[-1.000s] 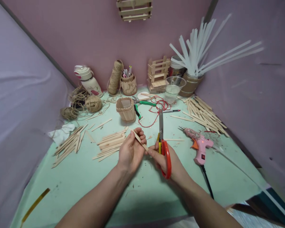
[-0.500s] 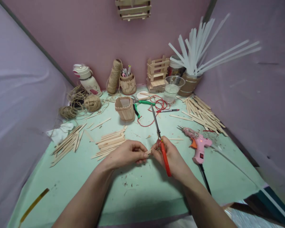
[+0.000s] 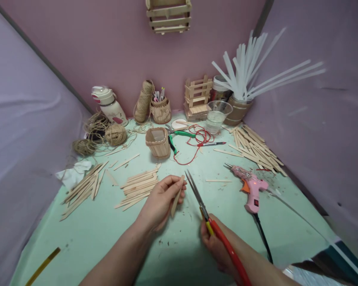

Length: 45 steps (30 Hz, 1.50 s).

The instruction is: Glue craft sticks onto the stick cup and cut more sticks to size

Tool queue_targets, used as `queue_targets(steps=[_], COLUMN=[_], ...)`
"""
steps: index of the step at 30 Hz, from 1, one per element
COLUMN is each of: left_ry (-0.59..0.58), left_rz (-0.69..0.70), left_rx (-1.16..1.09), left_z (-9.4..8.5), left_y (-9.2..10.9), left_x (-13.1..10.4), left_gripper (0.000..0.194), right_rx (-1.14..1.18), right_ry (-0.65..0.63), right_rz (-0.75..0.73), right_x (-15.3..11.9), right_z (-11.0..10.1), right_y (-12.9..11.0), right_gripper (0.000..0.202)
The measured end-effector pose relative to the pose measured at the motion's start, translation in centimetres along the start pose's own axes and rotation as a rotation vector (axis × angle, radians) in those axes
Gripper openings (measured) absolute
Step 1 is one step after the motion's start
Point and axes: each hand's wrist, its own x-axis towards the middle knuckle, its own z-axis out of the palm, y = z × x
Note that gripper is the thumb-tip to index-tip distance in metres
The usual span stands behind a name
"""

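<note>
Pinched between thumb and fingers of my left hand (image 3: 165, 198) is a flat wooden craft stick (image 3: 178, 197), tilted, with its lower end toward me. My right hand (image 3: 217, 246) grips red-handled scissors (image 3: 226, 242), a bit of yellow showing near the pivot. Their blades point up and left, slightly parted, close to the stick but apart from it. Left of my left hand lies a row of craft sticks (image 3: 140, 184). Beyond it stands a small stick-covered cup (image 3: 158, 143).
A pink glue gun (image 3: 252, 184) lies at right, its cord running toward me. Green-handled pliers (image 3: 181, 134) and red cord (image 3: 204, 135) lie behind. Loose sticks (image 3: 253, 147) pile at right, more sticks (image 3: 83, 190) at left. Twine (image 3: 115, 134), a bottle (image 3: 110, 105) and a plastic cup (image 3: 216, 117) stand farther back.
My right hand has drawn back toward me, away from my left hand, and the scissors have swung to point up-left. The stick in my left hand has turned more upright.
</note>
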Motion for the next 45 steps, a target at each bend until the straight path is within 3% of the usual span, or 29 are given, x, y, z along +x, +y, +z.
queue_targets(steps=[8,23,38,45], left_ry=[0.079,0.023,0.047,0.014], left_rz=[0.057,0.024,0.024,-0.004], left_rx=[0.092,0.061,0.122,0.143], left_z=[0.0,-0.2,-0.1,-0.7], left_y=[-1.1,-1.0,-1.1,-0.9], left_x=[-0.6,-0.8,-0.7,-0.9], left_gripper=[0.03,0.03,0.035,0.032], right_rx=[-0.254,-0.308,-0.267,-0.42], right_ry=[-0.062,-0.165,-0.153,-0.01], right_rz=[0.123,0.165,0.182,0.172], right_x=[-0.5,-0.1,0.0,0.2], right_z=[0.2,0.3,0.0,0.5], right_y=[-3.4,-3.4,-3.4,-3.6], right_gripper=[0.02,0.018,0.021,0.018])
